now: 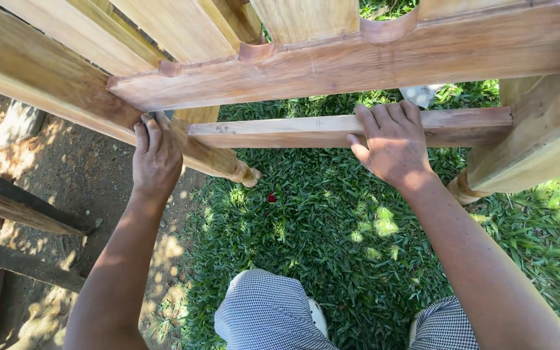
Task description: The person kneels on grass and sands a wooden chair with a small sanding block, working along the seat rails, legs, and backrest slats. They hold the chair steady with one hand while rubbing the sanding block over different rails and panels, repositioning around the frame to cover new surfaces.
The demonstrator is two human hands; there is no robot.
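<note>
Grass (332, 240) beneath wooden chair frame (332, 61)

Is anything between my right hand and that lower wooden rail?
Nothing visible. The right hand rests directly on the lower rail, fingers curled over its top edge. The left hand grips the leg beside it.
</note>
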